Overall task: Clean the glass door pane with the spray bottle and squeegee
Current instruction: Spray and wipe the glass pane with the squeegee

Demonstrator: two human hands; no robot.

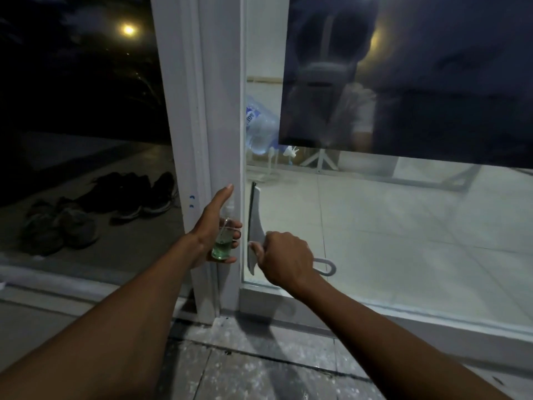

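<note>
Our left hand (215, 226) wraps the spray bottle (224, 241) beside the white frame (222, 111), forefinger straight. Our right hand (284, 259) fists the squeegee (254, 226), blade upright at the pane (403, 226)'s left edge; we should keep even pressure.

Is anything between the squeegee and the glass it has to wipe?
Nothing visible is. The right hand holds the squeegee upright with its blade edge at the glass pane, beside the white door frame. The left hand keeps the spray bottle off to the side.
</note>
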